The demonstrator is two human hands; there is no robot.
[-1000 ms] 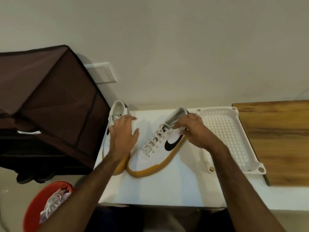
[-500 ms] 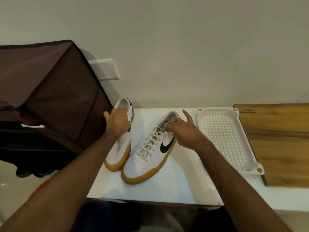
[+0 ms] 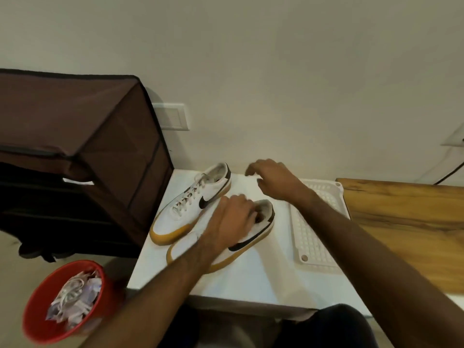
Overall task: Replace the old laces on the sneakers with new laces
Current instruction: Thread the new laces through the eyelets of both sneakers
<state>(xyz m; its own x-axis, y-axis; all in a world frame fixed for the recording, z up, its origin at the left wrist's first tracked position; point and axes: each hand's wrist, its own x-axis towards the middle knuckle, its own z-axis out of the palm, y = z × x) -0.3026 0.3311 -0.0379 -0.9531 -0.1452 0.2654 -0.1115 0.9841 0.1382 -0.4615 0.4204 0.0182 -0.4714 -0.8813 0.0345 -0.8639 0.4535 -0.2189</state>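
Observation:
Two white sneakers with black swooshes and tan soles lie side by side on a white table (image 3: 251, 280). The far sneaker (image 3: 193, 204) is laced with white laces and nobody touches it. My left hand (image 3: 231, 222) lies across the near sneaker (image 3: 253, 237), fingers curled into its collar, hiding its laces. My right hand (image 3: 273, 179) hovers above the table behind the near sneaker, fingers apart and holding nothing.
A white perforated tray (image 3: 313, 242) sits right of the sneakers, with a wooden board (image 3: 401, 222) beyond it. A brown fabric rack (image 3: 88, 136) stands against the table's left edge. On the floor at lower left is a red bucket (image 3: 62, 302) holding laces and wrappers.
My left hand has left the left sneaker and crossed onto the near one. My right hand has let go of its sneaker and lifted toward the wall. The view has shifted.

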